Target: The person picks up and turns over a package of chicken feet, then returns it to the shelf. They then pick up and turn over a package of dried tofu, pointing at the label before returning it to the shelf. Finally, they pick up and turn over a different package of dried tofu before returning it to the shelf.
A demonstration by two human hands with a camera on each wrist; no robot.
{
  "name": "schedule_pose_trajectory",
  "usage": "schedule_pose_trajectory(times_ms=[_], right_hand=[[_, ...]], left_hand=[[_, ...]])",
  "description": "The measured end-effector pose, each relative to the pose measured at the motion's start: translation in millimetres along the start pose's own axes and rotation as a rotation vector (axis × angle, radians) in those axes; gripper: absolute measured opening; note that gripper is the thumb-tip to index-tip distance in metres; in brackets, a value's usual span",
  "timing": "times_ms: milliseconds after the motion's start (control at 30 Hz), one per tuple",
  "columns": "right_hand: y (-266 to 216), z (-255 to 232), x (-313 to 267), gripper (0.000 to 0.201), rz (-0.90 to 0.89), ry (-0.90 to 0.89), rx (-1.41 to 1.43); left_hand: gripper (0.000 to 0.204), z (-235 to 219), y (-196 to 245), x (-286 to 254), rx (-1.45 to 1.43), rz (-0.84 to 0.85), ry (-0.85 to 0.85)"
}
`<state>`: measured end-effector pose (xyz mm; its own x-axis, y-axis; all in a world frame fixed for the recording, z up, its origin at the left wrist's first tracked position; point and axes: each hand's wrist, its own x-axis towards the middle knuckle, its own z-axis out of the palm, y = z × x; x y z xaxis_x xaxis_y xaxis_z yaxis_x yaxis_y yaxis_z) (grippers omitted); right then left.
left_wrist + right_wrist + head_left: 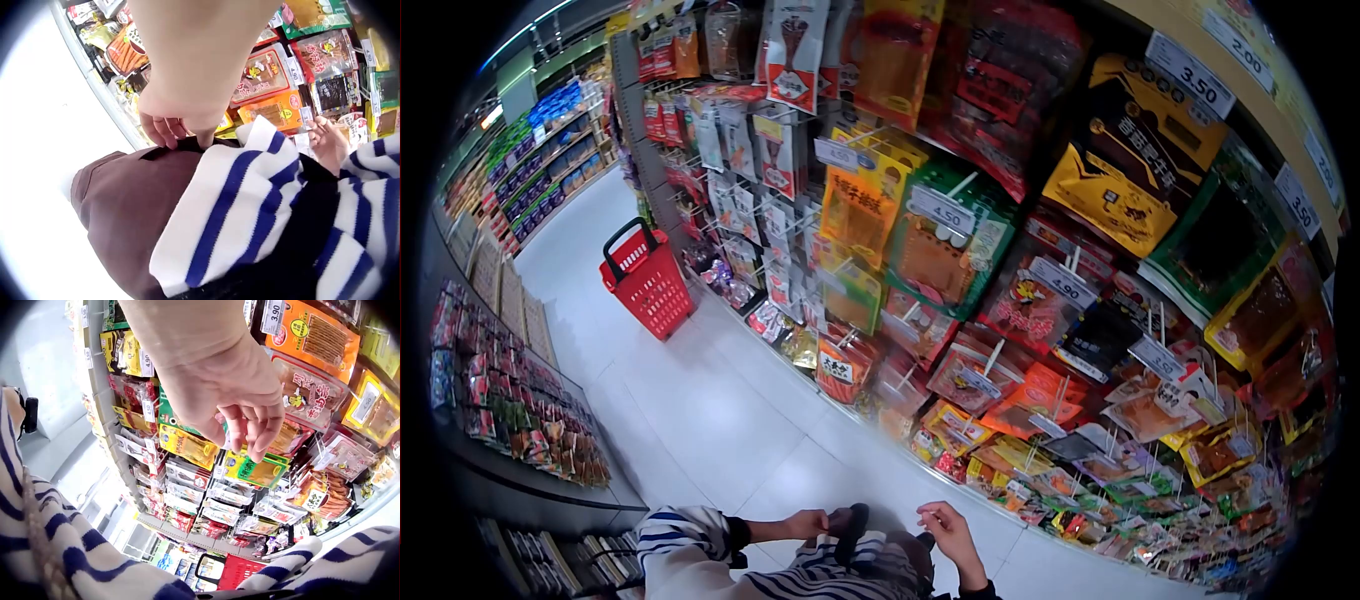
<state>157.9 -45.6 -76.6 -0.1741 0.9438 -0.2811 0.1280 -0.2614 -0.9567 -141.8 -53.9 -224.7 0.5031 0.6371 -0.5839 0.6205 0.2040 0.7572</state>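
Note:
My left hand point(808, 524) hangs low in front of the body. In the left wrist view its fingers curl loosely beside brown trousers point(137, 212), overlapping their dark upper edge. My right hand point(952, 538) is raised at the front with fingers relaxed and slightly bent. The right wrist view shows this hand point(231, 394) against hanging snack packs, nothing held in it. Behind its fingertips are a yellow-green pack point(253, 470) and a red-edged pack point(309, 387). Striped sleeves point(234, 206) cover both arms.
A red shopping basket point(650, 285) with a black handle stands on the pale tiled floor point(730, 420). Tall racks of hanging snack packs point(945, 235) with price tags point(942, 210) line the right side. A lower shelf of small packs point(520, 390) runs along the left.

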Motion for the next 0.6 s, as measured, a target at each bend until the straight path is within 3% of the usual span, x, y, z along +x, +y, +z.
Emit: schedule_pose_trajectory(times_ms=[100, 300, 333, 433, 467, 567, 600], right_hand=[[-2.2, 4.6, -3.3, 0.014, 0.018, 0.009, 0.029], [-9.1, 6.9, -11.8, 0.014, 0.004, -0.005, 0.027], [-9.8, 5.7, -12.9, 0.014, -0.005, -0.010, 0.023], [-7.8, 1.2, -16.0, 0.015, -0.037, -0.038, -0.006], [-5.4, 0.8, -18.2, 0.015, -0.049, -0.033, -0.010], [-6.8, 1.3, -31.6, 0.015, -0.081, -0.019, -0.010], [-2.8, 1.5, -36.2, 0.014, -0.102, -0.001, -0.019]], left_hand=[[0.017, 14.9, -17.3, 24.8, 0.284, 0.103, -0.037], [0.009, 27.8, -22.9, 40.5, 0.319, 0.316, -0.174], [0.008, 20.1, -10.6, 34.5, 0.312, 0.236, -0.259], [0.023, 17.8, -21.4, 28.6, 0.110, 0.314, -0.376], [0.031, 7.6, -19.3, 29.3, 0.109, 0.238, -0.547], [0.026, -5.3, -35.3, 38.2, -0.126, 0.183, -0.709], [0.028, -11.1, -33.0, 44.4, -0.005, 0.255, -0.649]])
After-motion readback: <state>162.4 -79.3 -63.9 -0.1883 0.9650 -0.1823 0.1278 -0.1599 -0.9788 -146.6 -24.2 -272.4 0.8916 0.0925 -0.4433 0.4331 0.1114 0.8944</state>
